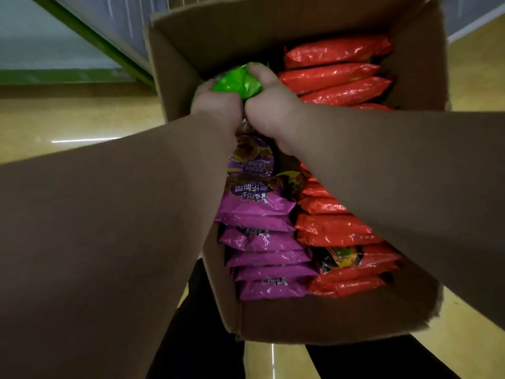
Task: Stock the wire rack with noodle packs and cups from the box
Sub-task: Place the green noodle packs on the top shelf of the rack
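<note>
Brown sleeves (pixel 109 242) fill the near part of the view, both our arms reaching forward and down into an open cardboard box (pixel 314 324) that sits on a yellow floor (pixel 68 119). Our left hand (pixel 216 105) and right hand (pixel 269 105) meet knuckle to knuckle over the far left part of the box, and both have their fingers curled around a green noodle pack (pixel 237 82), which is bunched up between them and raised above the packs below. Just under our hands lies a purple noodle pack (pixel 252 157) with a printed picture on its face, tilted up at the head of a row of purple packs (pixel 265 242) that runs down the left side of the box toward us. Beside that row, on the right, a row of red packs (pixel 336 231) stands on edge, touching the purple ones, and it goes on past our right forearm to the far wall of the box. One pack with a dark printed face (pixel 341 257) shows among the red ones near us. Beyond the box we see part of a white wire grid (pixel 177 1); we cannot tell whether it is the rack. Black trousers (pixel 205 337) show beneath the box.
</note>
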Tool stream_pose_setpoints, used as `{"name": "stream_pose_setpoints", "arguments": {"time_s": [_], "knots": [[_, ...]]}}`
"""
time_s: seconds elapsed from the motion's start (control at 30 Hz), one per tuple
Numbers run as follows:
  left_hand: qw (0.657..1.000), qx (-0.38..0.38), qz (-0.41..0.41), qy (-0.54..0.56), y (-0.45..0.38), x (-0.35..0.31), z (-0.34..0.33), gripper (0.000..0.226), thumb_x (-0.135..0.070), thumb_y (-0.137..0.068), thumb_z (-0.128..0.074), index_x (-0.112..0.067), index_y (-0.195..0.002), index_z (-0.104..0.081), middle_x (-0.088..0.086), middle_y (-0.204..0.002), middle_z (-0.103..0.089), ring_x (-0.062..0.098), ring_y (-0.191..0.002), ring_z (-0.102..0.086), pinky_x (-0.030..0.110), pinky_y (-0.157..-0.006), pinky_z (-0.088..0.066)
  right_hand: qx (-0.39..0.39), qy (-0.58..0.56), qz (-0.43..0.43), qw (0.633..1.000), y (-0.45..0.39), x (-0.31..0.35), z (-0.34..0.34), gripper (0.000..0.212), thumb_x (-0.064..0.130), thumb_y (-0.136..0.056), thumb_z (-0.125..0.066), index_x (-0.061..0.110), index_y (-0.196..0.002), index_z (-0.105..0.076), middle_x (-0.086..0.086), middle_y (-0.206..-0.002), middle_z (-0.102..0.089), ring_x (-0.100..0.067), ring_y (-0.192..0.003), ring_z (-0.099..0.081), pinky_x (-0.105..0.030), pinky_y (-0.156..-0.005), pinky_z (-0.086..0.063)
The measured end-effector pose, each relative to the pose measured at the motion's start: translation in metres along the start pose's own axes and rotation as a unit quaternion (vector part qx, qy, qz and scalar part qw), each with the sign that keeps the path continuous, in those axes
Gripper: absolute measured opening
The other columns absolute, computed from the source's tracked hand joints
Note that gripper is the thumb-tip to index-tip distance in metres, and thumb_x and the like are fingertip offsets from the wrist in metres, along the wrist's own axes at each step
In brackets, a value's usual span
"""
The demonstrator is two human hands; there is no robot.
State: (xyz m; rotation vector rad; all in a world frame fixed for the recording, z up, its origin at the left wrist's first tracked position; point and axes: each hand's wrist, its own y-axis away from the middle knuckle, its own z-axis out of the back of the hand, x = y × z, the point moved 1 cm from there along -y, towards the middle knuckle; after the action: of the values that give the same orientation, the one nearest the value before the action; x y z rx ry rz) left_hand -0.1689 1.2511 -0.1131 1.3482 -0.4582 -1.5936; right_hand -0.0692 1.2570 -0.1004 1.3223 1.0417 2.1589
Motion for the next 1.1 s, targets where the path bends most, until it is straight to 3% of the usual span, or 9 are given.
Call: {"name": "stream_pose_setpoints", "arguments": {"time_s": [0.13,0.27,0.37,0.5,0.67,0.77,0.83,0.97,1.1], "knots": [[0.995,-0.044,-0.066,-0.057,0.005,0.004,0.005,0.040,-0.009,-0.093,-0.068,-0.023,-0.130,-0.072,-0.003,-0.103,-0.075,0.013,-0.089,-0.073,0.019,-0.070,-0.060,-0.026,-0.004,0.034,0.999,0.004,0.001,0.010,0.078,0.007,-0.092,-0.054,0.043,-0.158,-0.033,-0.001,-0.139,-0.056,-0.021,-0.115,-0.059,-0.031,-0.101,-0.050],[0.995,-0.058,-0.067,-0.055,0.038,-0.001,0.013,0.030,-0.035,-0.089,-0.074,-0.029,-0.118,-0.076,-0.004,-0.102,-0.078,0.018,-0.092,-0.075,0.038,-0.088,-0.063,-0.017,0.016,0.037,0.999,0.030,0.005,0.026,0.089,0.005,-0.082,-0.052,0.049,-0.157,-0.030,-0.005,-0.130,-0.063,-0.026,-0.101,-0.068,-0.033,-0.079,-0.057],[0.996,-0.053,-0.060,-0.037,0.068,-0.007,0.024,0.032,-0.047,-0.082,-0.070,-0.028,-0.108,-0.075,-0.001,-0.085,-0.079,0.021,-0.079,-0.078,0.046,-0.081,-0.066,-0.021,0.006,0.067,0.997,0.066,0.011,0.043,0.093,0.017,-0.076,-0.058,0.059,-0.152,-0.024,-0.002,-0.131,-0.063,-0.024,-0.097,-0.071,-0.039,-0.086,-0.061],[0.997,-0.042,-0.059,-0.028,0.122,-0.029,0.047,0.012,-0.041,-0.098,-0.069,-0.030,-0.092,-0.072,0.000,-0.081,-0.079,0.018,-0.071,-0.079,0.045,-0.077,-0.067,-0.080,0.003,0.090,0.993,0.110,0.020,0.071,0.093,0.018,-0.079,-0.064,0.064,-0.148,-0.022,-0.001,-0.134,-0.052,-0.023,-0.078,-0.069,-0.034,-0.067,-0.059],[0.997,-0.007,-0.076,-0.030,0.187,-0.076,0.080,0.018,-0.040,-0.103,-0.066,-0.031,-0.087,-0.068,-0.003,-0.073,-0.073,0.008,-0.056,-0.070,0.029,-0.063,-0.063,-0.114,0.002,0.093,0.989,0.162,0.053,0.116,0.078,0.029,-0.093,-0.071,0.052,-0.155,-0.028,0.007,-0.158,-0.037,-0.013,-0.114,-0.059,-0.010,-0.083,-0.046],[0.992,0.044,-0.118,-0.033,0.229,-0.110,0.092,0.021,-0.042,-0.103,-0.064,-0.029,-0.087,-0.069,-0.007,-0.067,-0.068,0.013,-0.057,-0.062,0.035,-0.064,-0.058,-0.048,-0.086,0.100,0.990,0.199,0.082,0.140,0.071,0.053,-0.083,-0.078,0.051,-0.146,-0.045,0.015,-0.148,-0.053,-0.010,-0.132,-0.054,-0.034,-0.112,-0.044],[0.989,0.066,-0.130,-0.025,0.256,-0.135,0.102,0.021,-0.040,-0.105,-0.063,-0.029,-0.088,-0.067,-0.007,-0.073,-0.069,0.016,-0.066,-0.063,0.033,-0.065,-0.053,-0.025,-0.128,0.105,0.986,0.224,0.104,0.156,0.065,0.063,-0.076,-0.080,0.047,-0.136,-0.058,0.018,-0.134,-0.063,-0.007,-0.125,-0.060,-0.042,-0.111,-0.048],[0.988,0.110,-0.109,-0.007,0.320,-0.186,0.124,0.022,-0.040,-0.108,-0.057,-0.035,-0.088,-0.066,-0.004,-0.085,-0.068,0.018,-0.080,-0.064,0.038,-0.072,-0.057,-0.045,-0.135,0.135,0.980,0.283,0.149,0.191,0.044,0.055,-0.078,-0.083,0.039,-0.117,-0.071,0.013,-0.120,-0.072,-0.008,-0.114,-0.067,-0.041,-0.106,-0.053],[0.988,0.115,-0.093,0.037,0.387,-0.229,0.148,0.017,-0.039,-0.109,-0.054,-0.033,-0.096,-0.064,-0.006,-0.092,-0.065,0.006,-0.076,-0.063,0.048,-0.084,-0.065,-0.061,-0.112,0.171,0.977,0.348,0.191,0.218,0.059,0.068,-0.065,-0.085,0.038,-0.114,-0.073,0.009,-0.118,-0.072,-0.016,-0.112,-0.069,-0.047,-0.102,-0.055]]}}
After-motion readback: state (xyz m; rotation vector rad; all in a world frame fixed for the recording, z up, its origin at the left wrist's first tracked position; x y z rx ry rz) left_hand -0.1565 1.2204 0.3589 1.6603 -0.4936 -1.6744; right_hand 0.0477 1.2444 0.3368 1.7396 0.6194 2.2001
